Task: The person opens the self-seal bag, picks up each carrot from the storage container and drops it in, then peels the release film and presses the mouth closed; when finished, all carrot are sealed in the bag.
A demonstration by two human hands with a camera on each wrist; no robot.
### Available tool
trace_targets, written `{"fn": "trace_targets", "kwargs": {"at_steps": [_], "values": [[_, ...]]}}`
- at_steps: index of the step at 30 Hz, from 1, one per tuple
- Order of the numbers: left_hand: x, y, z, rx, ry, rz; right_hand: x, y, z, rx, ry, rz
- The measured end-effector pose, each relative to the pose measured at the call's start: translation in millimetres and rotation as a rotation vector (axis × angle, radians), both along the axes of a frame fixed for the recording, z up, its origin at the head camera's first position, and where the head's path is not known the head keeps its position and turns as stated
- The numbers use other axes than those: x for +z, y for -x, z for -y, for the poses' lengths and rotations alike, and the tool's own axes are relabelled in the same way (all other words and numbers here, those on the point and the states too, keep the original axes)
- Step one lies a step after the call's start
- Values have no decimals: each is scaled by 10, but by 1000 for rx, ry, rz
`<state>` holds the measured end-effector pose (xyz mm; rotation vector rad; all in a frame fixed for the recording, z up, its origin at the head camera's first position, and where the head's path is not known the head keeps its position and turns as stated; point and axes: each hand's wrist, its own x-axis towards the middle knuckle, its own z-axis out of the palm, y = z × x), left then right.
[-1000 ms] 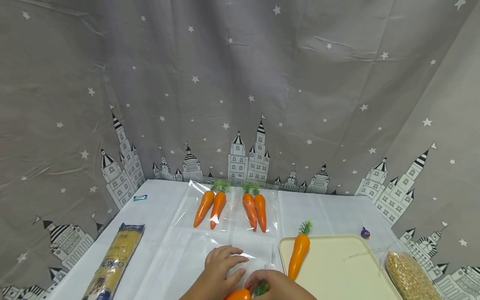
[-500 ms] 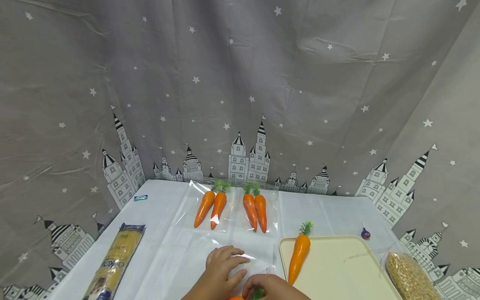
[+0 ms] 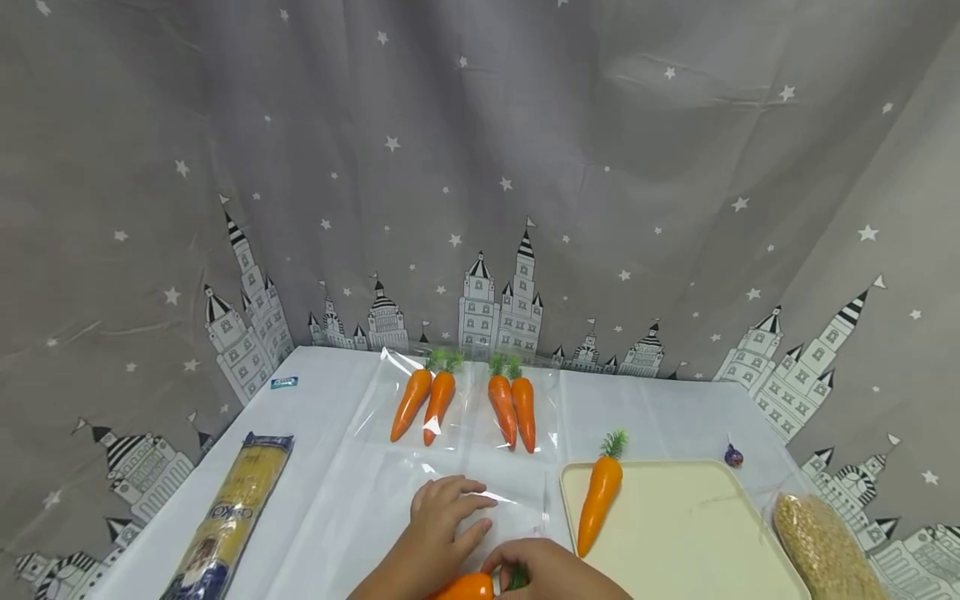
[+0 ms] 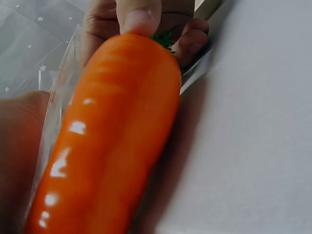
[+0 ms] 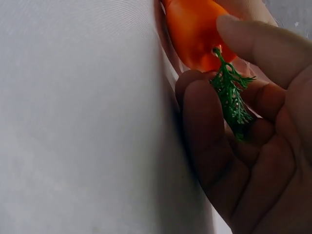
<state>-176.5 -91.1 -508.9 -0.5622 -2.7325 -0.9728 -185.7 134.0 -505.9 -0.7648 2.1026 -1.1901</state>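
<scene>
Since the earlier picture, the toy carrot (image 3: 467, 588) has slid left, showing more orange. The right hand (image 3: 551, 573) pinches its leafy end, just left of the cream tray (image 3: 697, 533). The left hand (image 3: 442, 525) lies flat, fingers straight, on the clear bag (image 3: 517, 510). Holding the bag's mouth open should help.

The carrot (image 3: 467, 588) in the right hand (image 3: 551, 575) runs off the frame's bottom edge.

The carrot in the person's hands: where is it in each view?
Head: carrot at the bottom edge, centre, beside the tray.
Left wrist: carrot fills the middle, running lengthwise.
Right wrist: carrot at the top, right of centre.
Shared landmark: its green top, held by the right hand.
</scene>
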Motion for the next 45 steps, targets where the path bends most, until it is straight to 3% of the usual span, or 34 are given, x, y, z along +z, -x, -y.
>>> {"fn": "trace_targets", "kwargs": {"at_steps": [8,15,26,31,38,45], "values": [[64,107,12,49,-1,-41,137,23,-21,-42,-47,-74],[21,32,38,84,-6,-6,120,-42,-44,-58,-87,-137],[39,59,61,100,-13,59,236,54,-276,-110,-80,-147],[17,63,61,99,4,33,319,106,-541,-171,-17,-178],[18,69,56,99,7,48,446,176,-942,-257,227,-96],[3,68,44,91,22,42,525,199,-1242,-384,312,-177]]}}
